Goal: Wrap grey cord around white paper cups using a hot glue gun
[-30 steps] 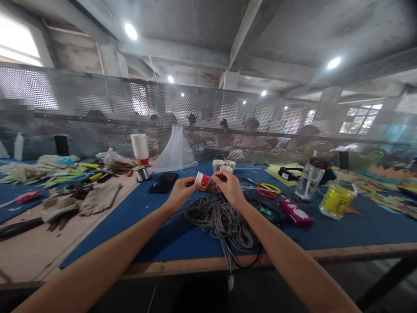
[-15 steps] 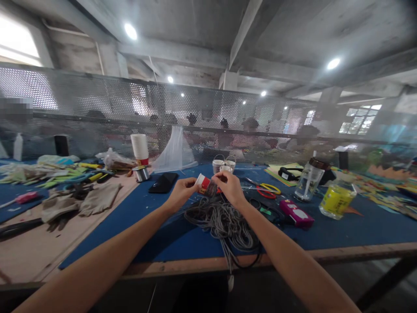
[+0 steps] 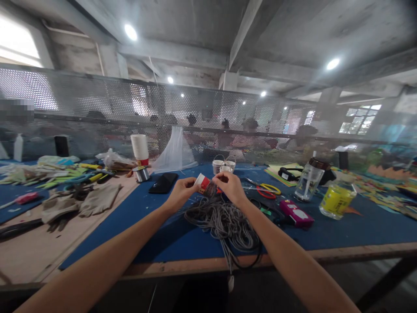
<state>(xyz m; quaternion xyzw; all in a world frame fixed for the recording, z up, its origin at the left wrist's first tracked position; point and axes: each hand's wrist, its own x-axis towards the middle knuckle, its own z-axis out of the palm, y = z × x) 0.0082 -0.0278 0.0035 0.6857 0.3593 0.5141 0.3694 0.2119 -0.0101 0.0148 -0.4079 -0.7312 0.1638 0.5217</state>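
Background: head view, mesh screen (image 3: 208,104) at twelve o'clock beyond the blue mat (image 3: 130,204).
Paper cup (image 3: 202,182): red and white, tilted, between my hands.
Left hand (image 3: 180,191): I pinch the cup between thumb and fingers.
Right hand (image 3: 230,187): fingertips pressed together just beside it; whether anything is between them, I cannot tell.
Grey cord (image 3: 224,221): heaped at five o'clock from the cup.
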